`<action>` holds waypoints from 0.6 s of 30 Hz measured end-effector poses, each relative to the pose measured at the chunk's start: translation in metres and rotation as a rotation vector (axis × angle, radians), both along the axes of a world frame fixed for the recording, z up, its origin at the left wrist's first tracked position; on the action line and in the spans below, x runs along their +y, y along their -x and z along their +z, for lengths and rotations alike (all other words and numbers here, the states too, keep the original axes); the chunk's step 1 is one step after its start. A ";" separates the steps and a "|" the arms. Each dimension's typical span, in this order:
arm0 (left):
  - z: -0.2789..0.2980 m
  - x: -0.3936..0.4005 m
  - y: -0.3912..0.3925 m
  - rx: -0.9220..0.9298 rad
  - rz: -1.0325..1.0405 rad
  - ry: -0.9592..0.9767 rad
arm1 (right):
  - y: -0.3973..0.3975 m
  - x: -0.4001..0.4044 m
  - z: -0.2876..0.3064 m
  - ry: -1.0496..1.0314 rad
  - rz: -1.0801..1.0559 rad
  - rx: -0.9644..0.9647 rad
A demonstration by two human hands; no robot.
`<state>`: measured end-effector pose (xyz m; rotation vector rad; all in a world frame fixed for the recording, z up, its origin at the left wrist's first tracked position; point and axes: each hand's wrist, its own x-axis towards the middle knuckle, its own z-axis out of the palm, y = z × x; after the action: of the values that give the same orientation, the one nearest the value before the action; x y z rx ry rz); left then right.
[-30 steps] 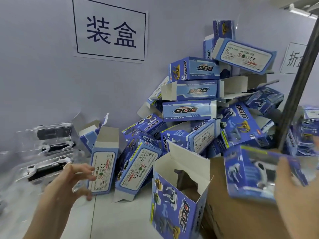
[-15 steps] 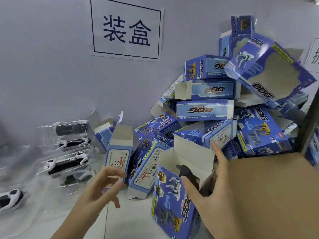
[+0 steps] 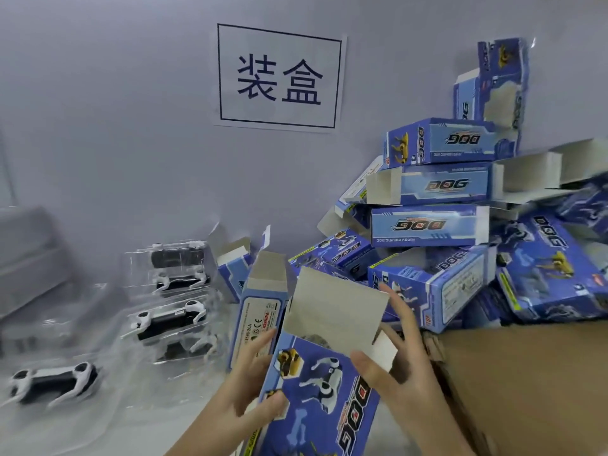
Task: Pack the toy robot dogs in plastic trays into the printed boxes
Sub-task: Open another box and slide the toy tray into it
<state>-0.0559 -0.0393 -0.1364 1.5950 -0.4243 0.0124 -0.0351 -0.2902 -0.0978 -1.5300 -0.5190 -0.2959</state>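
Both hands gripped one printed box, open end up: the left hand curled round its left edge, the right hand pinching the side flap. Trayed robot dogs lay well apart on the tabletop's left. Best to spread the flaps fully before fetching a tray.

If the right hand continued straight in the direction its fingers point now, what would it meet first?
The right hand holds the open box by its side flap, fingers pointing up and slightly left. Straight on, it would probably first meet the tilted blue box at the foot of the pile, though depth is unclear.
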 end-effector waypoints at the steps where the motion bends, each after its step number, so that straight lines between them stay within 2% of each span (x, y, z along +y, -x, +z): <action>1: -0.001 -0.001 0.001 -0.001 0.000 0.009 | -0.003 0.000 -0.001 0.011 0.029 0.021; 6: -0.004 -0.004 -0.001 0.040 0.013 0.066 | -0.017 0.000 -0.007 0.023 0.052 0.106; 15: -0.008 -0.004 -0.003 -0.058 0.160 0.051 | -0.017 0.010 -0.018 -0.018 0.033 0.129; 18: -0.008 -0.005 -0.004 -0.069 0.207 0.117 | -0.017 0.021 -0.024 0.008 0.045 0.159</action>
<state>-0.0517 -0.0444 -0.1439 1.5194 -0.3053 0.2466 -0.0179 -0.2692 -0.1219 -1.5326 -0.4287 -0.1360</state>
